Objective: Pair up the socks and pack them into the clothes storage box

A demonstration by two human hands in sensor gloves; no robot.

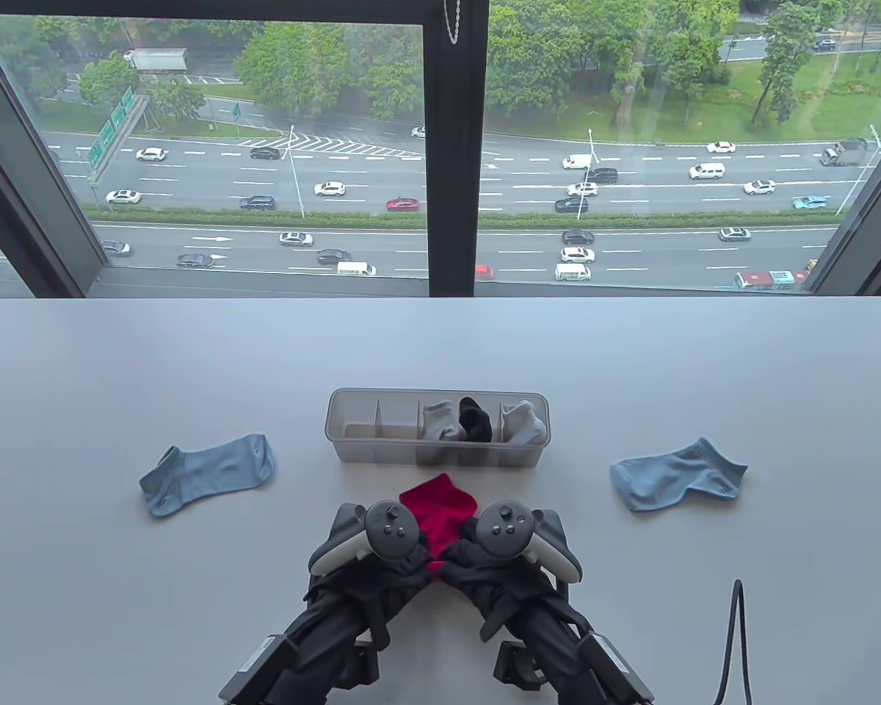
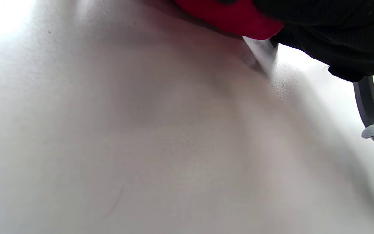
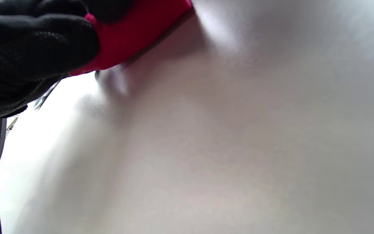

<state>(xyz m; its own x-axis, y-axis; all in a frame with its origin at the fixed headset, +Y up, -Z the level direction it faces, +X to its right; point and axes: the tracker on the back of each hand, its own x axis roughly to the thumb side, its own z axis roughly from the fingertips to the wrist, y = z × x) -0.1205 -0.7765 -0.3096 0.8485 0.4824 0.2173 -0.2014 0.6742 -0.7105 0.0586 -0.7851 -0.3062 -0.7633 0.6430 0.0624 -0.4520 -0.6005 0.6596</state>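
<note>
In the right wrist view, fingers pinch the red sock; overhead, trackers hide both hands' grip.

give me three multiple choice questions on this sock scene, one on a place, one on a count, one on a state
1. Where is the red sock?
A. in the storage box
B. on the table between box and hands
C. at the table's far left

2. How many blue socks lie loose on the table?
A. one
B. two
C. four

3. What are the hands doing?
A. both grip the red sock
B. both rest flat, empty
C. one lifts the box

Answers:
1 B, it lies just in front of the storage box.
2 B, one blue sock on the left, another on the right.
3 A, the left hand and right hand meet on it; the wrist views show gloved fingers clasping red fabric.
</note>
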